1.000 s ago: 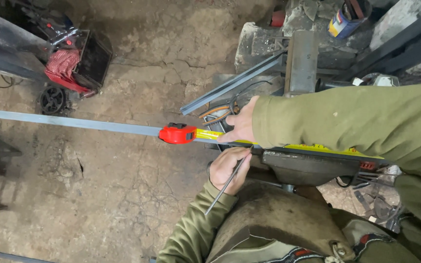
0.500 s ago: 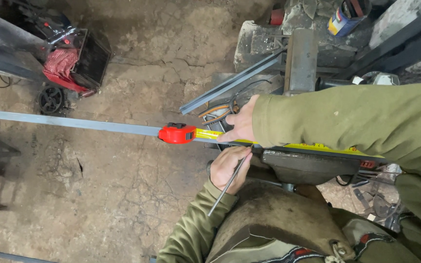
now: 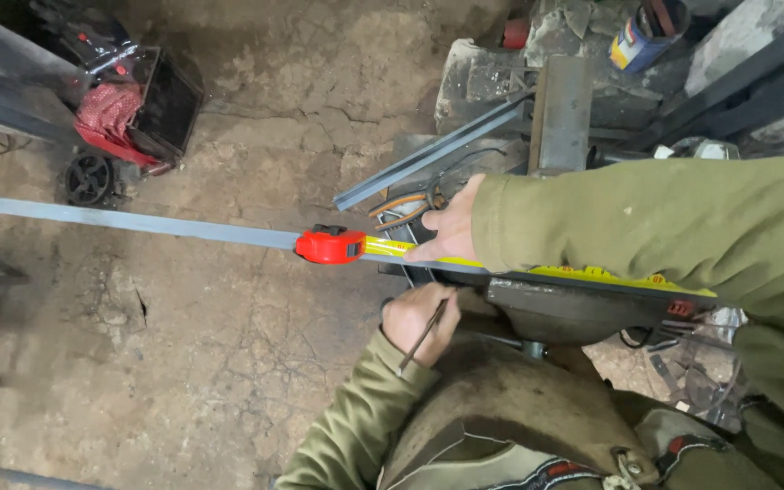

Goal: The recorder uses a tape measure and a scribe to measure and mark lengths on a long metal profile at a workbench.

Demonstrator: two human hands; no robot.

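Observation:
A long grey metal bar [image 3: 138, 222] runs across the view from the left onto a dark metal vise [image 3: 573, 308]. A red tape measure case [image 3: 330, 245] lies on the bar, with its yellow blade [image 3: 592, 272] pulled out to the right along it. My right hand [image 3: 451, 231], in an olive sleeve, presses down on the blade and bar just right of the case. My left hand [image 3: 415, 318] sits just below the bar, shut on a thin metal scriber [image 3: 424, 334] whose upper tip points toward the bar's edge.
A red machine [image 3: 129, 109] and a small black wheel [image 3: 90, 177] stand at the upper left on the cracked dirt floor. Behind the bar lie a steel angle [image 3: 428, 159], orange-handled pliers [image 3: 406, 209], an upright steel block [image 3: 563, 113] and a tin can [image 3: 641, 32].

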